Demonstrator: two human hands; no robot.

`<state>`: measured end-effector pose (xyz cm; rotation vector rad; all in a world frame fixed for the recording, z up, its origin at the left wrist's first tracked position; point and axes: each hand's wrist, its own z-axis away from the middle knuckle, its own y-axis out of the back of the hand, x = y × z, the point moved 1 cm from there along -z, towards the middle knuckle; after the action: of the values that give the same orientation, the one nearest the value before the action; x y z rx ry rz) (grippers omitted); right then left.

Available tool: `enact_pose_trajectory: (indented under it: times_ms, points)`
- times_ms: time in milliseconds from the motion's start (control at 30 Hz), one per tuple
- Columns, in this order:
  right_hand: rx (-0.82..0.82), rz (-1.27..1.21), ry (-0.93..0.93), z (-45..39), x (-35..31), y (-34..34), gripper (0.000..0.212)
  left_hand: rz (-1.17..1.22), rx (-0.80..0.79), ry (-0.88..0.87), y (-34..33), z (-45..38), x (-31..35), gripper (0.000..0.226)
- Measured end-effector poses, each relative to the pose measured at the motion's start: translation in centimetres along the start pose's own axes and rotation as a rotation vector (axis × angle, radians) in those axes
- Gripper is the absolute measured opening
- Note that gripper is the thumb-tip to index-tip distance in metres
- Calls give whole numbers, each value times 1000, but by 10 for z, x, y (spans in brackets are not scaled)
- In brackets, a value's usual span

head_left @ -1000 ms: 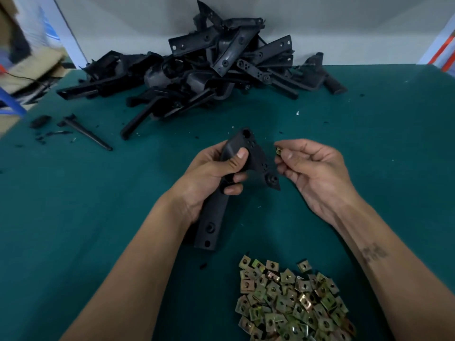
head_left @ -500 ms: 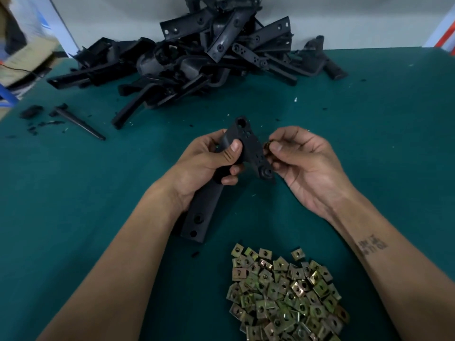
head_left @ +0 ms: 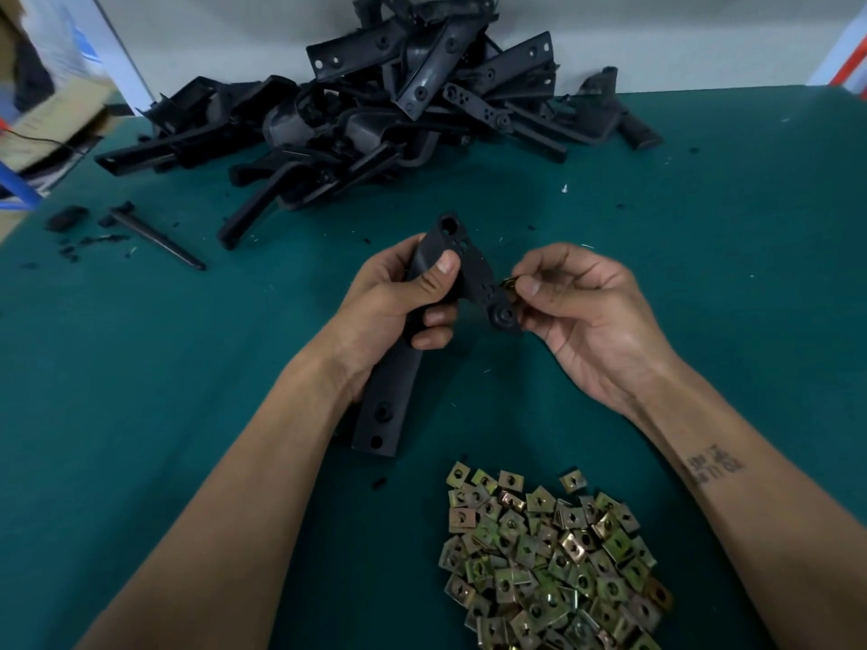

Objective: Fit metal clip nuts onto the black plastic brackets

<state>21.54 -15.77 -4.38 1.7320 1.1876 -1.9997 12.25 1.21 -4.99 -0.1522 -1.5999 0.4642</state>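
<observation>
Nearest me, a heap of nuts (head_left: 553,565) lies on the green tabletop (head_left: 140,415). Above it, my left hand (head_left: 399,302) clasps a bracket (head_left: 474,274); my right hand (head_left: 581,312) pinches one nut (head_left: 508,283) against its edge. Farthest, a bracket pile (head_left: 375,110).

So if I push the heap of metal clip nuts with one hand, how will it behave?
The heap of clip nuts would probably scatter and not move as one, since the pieces lie loose and overlapping. Being flat folded squares, they should slide and not roll. The green mat looks soft, so it may slow them.
</observation>
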Motion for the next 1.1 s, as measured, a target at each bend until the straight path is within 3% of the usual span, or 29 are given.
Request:
enact_pose_trajectory:
  times_ms: [167,333,600,733,867,1100]
  points:
    - [28,-30,11,0,0,1,8,11,-28,13,0,-1,-2,13]
    - [13,10,-7,1,1,1,19,-9,-79,15,0,0,0,22]
    - [14,112,0,3,-5,3,8,-52,-111,39,-1,1,1,27]
    - [-64,170,-9,5,-11,2,12,-64,-178,73,-1,3,0,15]
    - [-213,100,-92,7,-14,2,12,-53,-307,75,-4,5,-1,34]
    - [-364,-204,-233,10,-12,-4,48,36,-400,97,-7,9,-3,34]
